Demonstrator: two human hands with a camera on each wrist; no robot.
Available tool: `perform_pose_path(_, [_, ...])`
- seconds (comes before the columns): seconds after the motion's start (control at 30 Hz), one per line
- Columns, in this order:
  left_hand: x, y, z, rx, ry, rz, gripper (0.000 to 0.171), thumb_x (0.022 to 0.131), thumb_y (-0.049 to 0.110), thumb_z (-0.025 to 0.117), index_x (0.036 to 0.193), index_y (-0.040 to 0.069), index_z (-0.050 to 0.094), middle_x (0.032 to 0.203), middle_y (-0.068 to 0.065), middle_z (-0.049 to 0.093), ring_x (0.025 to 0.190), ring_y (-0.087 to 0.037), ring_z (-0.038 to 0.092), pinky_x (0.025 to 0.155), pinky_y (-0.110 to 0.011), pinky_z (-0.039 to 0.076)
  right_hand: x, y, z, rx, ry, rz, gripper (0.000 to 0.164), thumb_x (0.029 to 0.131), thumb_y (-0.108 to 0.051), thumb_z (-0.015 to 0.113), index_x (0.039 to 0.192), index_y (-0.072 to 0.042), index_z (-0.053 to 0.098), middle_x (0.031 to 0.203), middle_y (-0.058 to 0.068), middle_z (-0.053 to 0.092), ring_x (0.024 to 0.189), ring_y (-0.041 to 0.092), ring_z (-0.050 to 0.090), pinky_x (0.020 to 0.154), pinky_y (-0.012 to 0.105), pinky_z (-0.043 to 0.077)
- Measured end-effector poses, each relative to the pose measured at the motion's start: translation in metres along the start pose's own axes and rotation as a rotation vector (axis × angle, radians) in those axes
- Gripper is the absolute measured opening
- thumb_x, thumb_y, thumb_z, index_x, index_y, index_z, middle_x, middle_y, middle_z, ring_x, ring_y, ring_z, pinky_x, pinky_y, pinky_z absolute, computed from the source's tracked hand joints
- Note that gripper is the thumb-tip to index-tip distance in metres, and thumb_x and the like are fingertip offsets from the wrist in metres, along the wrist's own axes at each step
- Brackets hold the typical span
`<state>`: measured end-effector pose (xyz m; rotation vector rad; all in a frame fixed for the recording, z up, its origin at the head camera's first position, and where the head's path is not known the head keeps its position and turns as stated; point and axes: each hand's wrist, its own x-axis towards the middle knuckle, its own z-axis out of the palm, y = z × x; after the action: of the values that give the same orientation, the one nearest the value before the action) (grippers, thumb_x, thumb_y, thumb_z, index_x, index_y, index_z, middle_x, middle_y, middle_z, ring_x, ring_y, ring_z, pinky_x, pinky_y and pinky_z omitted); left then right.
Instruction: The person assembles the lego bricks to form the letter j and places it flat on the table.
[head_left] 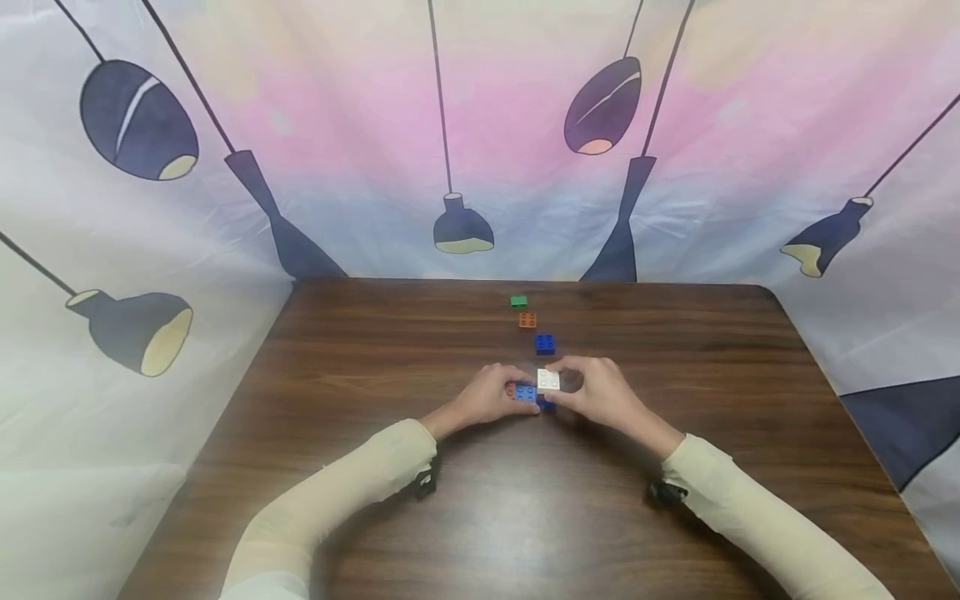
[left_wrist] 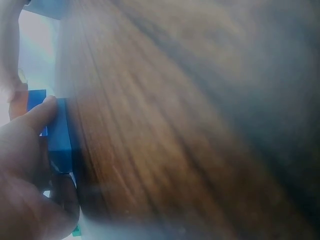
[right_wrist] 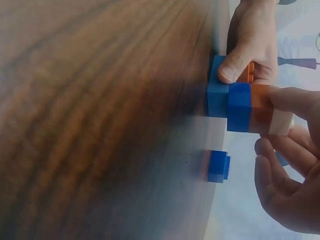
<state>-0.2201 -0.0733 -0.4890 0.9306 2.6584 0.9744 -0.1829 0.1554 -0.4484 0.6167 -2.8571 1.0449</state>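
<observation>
Nearest, the left sleeve [head_left: 352,475] comes in from 7 o'clock and the right sleeve [head_left: 757,508] from 5 o'clock over the wood surface [head_left: 360,333]. The left hand [head_left: 491,395], at 9 o'clock of the stack, has its grip clamped on the light-blue brick [right_wrist: 217,102] at the bottom, thumb on it. A second orange brick [head_left: 511,390] shows partly at that brick's 9 o'clock. The right hand [head_left: 602,392], at 3 o'clock, pinches the upper stack: white brick [head_left: 548,380] on top, orange brick [right_wrist: 260,111] under it, then blue brick [right_wrist: 239,107], which overhangs the light-blue one. Farther off, a loose blue brick [head_left: 544,344] lies at the stack's 12 o'clock; beyond it, between 11 and 12, come a loose orange brick [head_left: 528,320], then a green brick [head_left: 518,301]. Last, past the surface's far edge, hangs a lamp-print cloth [head_left: 510,117].
</observation>
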Motion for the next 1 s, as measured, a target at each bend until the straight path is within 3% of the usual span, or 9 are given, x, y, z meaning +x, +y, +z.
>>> perform_pose_path(0.47, [-0.001, 0.001, 0.000, 0.017, 0.001, 0.001, 0.047, 0.083, 0.040, 0.085, 0.122, 0.015, 0.075, 0.112, 0.000, 0.076, 0.093, -0.010, 0.064, 0.081, -0.027, 0.051, -0.006, 0.007, 0.002, 0.071, -0.010, -0.034, 0.042, 0.088, -0.034, 0.082, 0.124, -0.014, 0.072, 0.120, 0.005, 0.073, 0.111, 0.026, 0.068, 0.089, 0.050, 0.056])
perform_pose_path(0.8, [0.000, 0.000, 0.001, 0.009, 0.001, 0.006, 0.046, 0.084, 0.040, 0.085, 0.121, 0.014, 0.075, 0.107, 0.001, 0.076, 0.086, -0.008, 0.063, 0.075, -0.024, 0.051, -0.007, 0.009, -0.010, 0.094, 0.013, -0.052, 0.039, 0.091, -0.035, 0.079, 0.123, -0.013, 0.073, 0.120, 0.004, 0.073, 0.106, 0.022, 0.069, 0.087, 0.045, 0.057])
perform_pose_path(1.0, [0.001, 0.000, 0.001, 0.008, 0.001, -0.003, 0.047, 0.083, 0.039, 0.085, 0.122, 0.014, 0.075, 0.111, -0.001, 0.076, 0.091, -0.009, 0.064, 0.079, -0.025, 0.051, -0.006, 0.015, -0.018, 0.100, 0.048, -0.048, 0.040, 0.094, -0.034, 0.076, 0.126, -0.010, 0.072, 0.122, 0.004, 0.073, 0.102, 0.021, 0.070, 0.083, 0.043, 0.058])
